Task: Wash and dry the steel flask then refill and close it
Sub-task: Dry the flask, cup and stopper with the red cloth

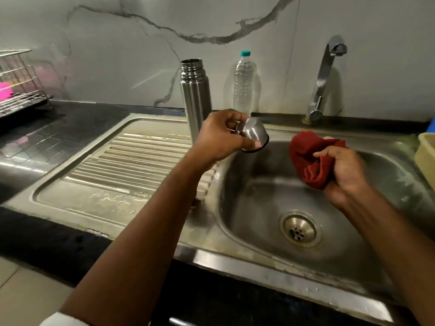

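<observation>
From the head view I see my left hand (222,137) raised over the left rim of the sink (235,255), its fingers (235,120) curled around the steel cap (254,136) of the flask. The cap lies tilted, its dark-rimmed open end facing down and toward the right; the thumb presses along its near side at the rim, and the other fingers wrap over its closed end at the far side. My right hand (343,171) is above the basin, well apart from the cap, with its fingers clenched on a bunched red cloth (310,156); most of the cloth stands out to the left of and above the hand, between the 2 hands. The steel flask (195,95) stands upright and uncapped on the drainboard (113,161) at the sink's far edge, its threaded neck open at the top; it is just behind my left hand and touched by neither hand. Just to its right, a clear plastic bottle (243,83) with a teal lid stands upright against the wall. The tap (324,76) rises at the back right of the basin. A wire dish rack (18,85) sits on the dark counter (58,128) at far left, and a pale yellow basket (426,156) is at the right edge.
</observation>
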